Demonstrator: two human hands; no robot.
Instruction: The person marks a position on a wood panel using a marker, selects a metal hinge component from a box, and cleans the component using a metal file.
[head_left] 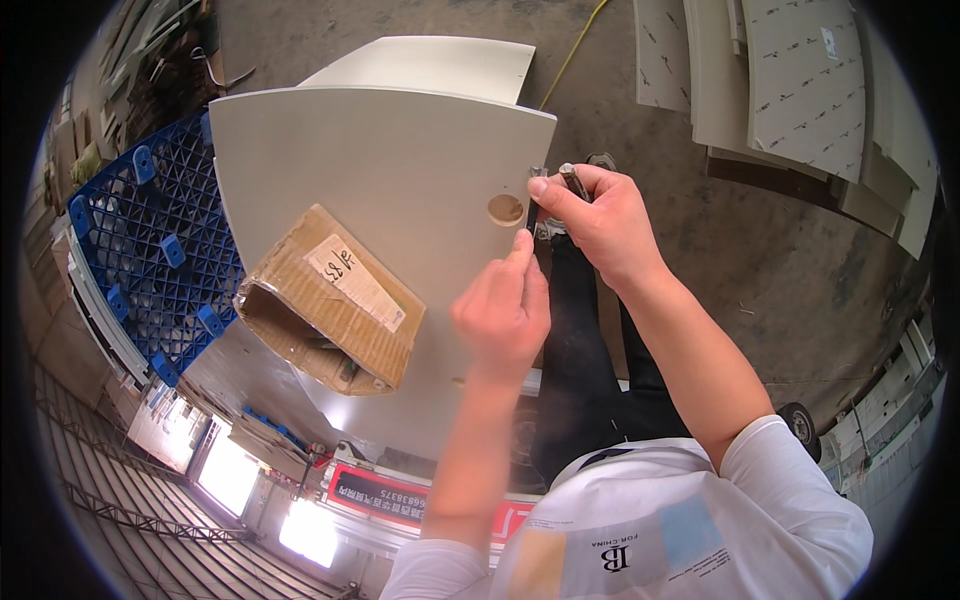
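Note:
A large pale panel (390,160) lies before me, with a round brown-bottomed hole (506,210) near its right edge. My right hand (608,215) is closed around a short dark rod (574,183) with a light end. Its thumb and finger also pinch a narrow dark piece (532,214) with metal at its top, just beside the hole. My left hand (505,305), slightly blurred, has curled fingers; its forefinger tip meets the lower end of the narrow piece. What the narrow piece is cannot be made out.
An open cardboard box (345,300) sits on the panel, left of my left hand. Beneath lies another pale panel (430,62). A blue plastic pallet (150,220) stands at the left. Stacked boards (800,90) lie at the far right, and a yellow cord (572,50) crosses the floor.

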